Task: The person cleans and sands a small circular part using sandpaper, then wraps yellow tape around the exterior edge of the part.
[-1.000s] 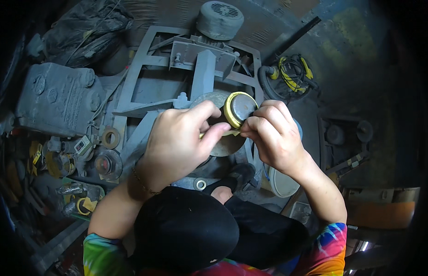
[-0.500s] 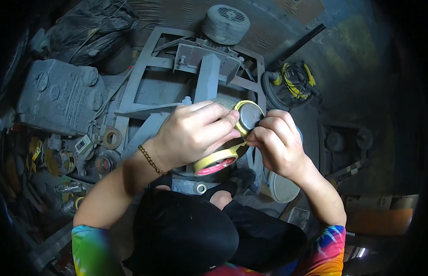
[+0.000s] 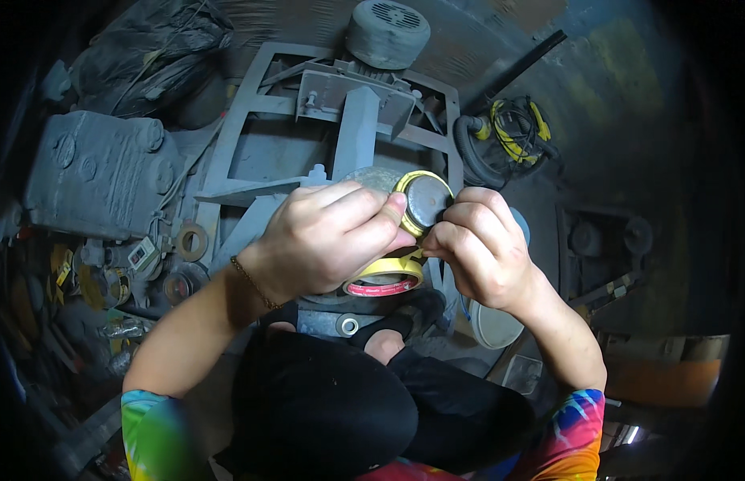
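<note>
A round, dark metal end face (image 3: 428, 202) has yellow masking tape wrapped around its rim. My left hand (image 3: 328, 236), with a gold chain at its wrist, is closed with fingertips pinching the tape along the left edge of that rim. On the opposite side my right hand (image 3: 480, 248) is closed too, its thumb and forefinger pinched on the tape at the lower right edge. Just below the fingers, the roll of yellow masking tape (image 3: 406, 264) dangles, its red-printed inner core showing. The fingertips partly hide the strip between roll and rim.
Beyond my hands stands a grey steel frame (image 3: 359, 132) carrying a motor (image 3: 388, 36). A dusty gearbox-like casing (image 3: 100, 172) lies left, near a metal ring (image 3: 192, 241). To the right are a yellow-and-black machine with a hose (image 3: 516, 132) and a pale bucket (image 3: 494, 325).
The hanging tape roll has swung from a tilt to nearly level and sits slightly higher. Both hands keep their pinches around the rim, with the fingers shifted slightly.
</note>
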Available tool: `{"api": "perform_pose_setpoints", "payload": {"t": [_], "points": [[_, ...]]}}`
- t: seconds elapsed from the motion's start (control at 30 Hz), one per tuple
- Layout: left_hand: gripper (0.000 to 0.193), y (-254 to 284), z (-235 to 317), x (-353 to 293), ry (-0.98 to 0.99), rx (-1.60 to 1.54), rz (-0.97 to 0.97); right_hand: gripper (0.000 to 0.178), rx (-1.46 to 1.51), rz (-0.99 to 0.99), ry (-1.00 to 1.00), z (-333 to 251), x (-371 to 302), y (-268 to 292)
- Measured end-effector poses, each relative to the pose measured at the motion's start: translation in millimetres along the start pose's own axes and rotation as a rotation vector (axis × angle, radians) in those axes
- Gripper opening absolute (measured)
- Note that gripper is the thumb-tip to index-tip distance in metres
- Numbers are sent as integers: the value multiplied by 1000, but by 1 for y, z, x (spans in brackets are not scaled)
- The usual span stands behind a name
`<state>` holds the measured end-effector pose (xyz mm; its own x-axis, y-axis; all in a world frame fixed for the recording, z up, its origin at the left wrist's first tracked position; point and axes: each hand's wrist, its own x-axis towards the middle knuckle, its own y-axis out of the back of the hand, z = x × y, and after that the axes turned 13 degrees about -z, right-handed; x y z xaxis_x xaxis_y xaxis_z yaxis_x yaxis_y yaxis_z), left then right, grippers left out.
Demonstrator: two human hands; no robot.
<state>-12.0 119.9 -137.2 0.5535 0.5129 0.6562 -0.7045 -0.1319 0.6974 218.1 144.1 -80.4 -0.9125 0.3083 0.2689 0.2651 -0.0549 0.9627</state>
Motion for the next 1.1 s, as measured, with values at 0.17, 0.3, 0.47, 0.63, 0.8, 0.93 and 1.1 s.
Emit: {"api": "perform_pose_setpoints", "payload": {"t": [0.17, 0.3, 0.47, 0.63, 0.8, 0.93, 1.1], "points": [[34, -8, 5, 1, 72, -43, 46, 34, -22, -2, 22, 3, 0, -2], [31, -9, -3, 7, 143, -281, 96, 34, -22, -5, 34, 4, 1, -1], [36, 2, -14, 16, 78, -294, 1, 32, -4, -2, 32, 5, 2, -1], [41, 5, -17, 21, 55, -296, -62, 43, 137, -23, 12, 8, -2, 3], [48, 10, -17, 17, 165, -292, -77, 60, 179, -197, -72, 6, 23, 19], [47, 5, -1, 9, 305, -250, -19, 62, 215, -380, -69, 14, 24, 27], [32, 4, 49, -33, 265, -169, -108, 53, 231, -380, -56, 15, 23, 26]]}}
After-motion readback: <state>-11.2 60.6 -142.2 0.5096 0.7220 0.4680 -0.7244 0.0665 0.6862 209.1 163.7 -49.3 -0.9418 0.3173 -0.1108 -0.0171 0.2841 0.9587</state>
